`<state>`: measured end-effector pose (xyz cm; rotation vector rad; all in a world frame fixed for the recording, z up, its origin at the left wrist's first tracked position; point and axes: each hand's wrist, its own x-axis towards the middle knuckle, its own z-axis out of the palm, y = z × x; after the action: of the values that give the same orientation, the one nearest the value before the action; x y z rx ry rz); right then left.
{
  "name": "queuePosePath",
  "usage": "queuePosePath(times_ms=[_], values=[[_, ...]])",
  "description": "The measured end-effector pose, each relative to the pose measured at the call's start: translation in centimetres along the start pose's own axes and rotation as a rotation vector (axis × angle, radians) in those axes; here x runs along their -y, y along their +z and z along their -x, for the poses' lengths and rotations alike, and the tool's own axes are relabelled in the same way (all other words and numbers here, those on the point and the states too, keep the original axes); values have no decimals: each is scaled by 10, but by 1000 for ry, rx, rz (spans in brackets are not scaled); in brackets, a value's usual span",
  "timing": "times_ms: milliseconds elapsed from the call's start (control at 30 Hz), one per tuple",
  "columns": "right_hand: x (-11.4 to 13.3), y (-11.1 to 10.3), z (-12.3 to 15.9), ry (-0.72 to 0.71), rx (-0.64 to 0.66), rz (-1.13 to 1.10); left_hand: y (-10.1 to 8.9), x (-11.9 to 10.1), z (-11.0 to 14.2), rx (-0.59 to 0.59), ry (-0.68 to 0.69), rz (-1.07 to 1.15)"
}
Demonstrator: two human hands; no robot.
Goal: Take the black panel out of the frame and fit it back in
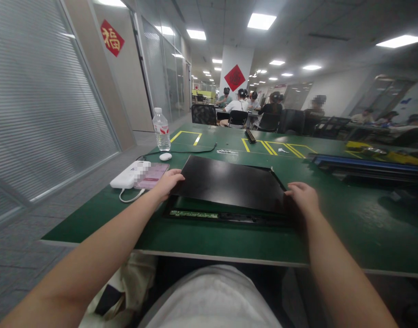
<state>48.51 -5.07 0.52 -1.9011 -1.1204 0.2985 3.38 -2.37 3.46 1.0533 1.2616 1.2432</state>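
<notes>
Between my hands is a thin, dark, glossy screen panel, tilted over the green table. My left hand is closed on its left edge, thumb and fingers pinching near the corner. At the opposite edge, my right hand grips the panel with bent fingers. Below the panel's near edge shows a black frame with a narrow green circuit board along its front. The rest of the frame is hidden beneath the panel.
On the green table, a white power bank, a phone, a white earbud case and a water bottle stand left. Long dark panels with a blue edge lie right. Several people sit farther back.
</notes>
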Motion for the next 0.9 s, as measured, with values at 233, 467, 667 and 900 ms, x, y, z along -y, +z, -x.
queuePosePath(times_ms=[233, 467, 667, 900], values=[[3, -1, 1, -49, -19, 88, 0, 2, -1, 4, 36, -55], [5, -1, 2, -49, -5, 127, -1, 0, 0, 32, 6, -25], [5, -1, 1, -68, 9, 165, -2, 0, 0, 39, -8, -4], [2, -1, -1, -91, 5, 219, -1, -1, 1, 33, 17, -23]])
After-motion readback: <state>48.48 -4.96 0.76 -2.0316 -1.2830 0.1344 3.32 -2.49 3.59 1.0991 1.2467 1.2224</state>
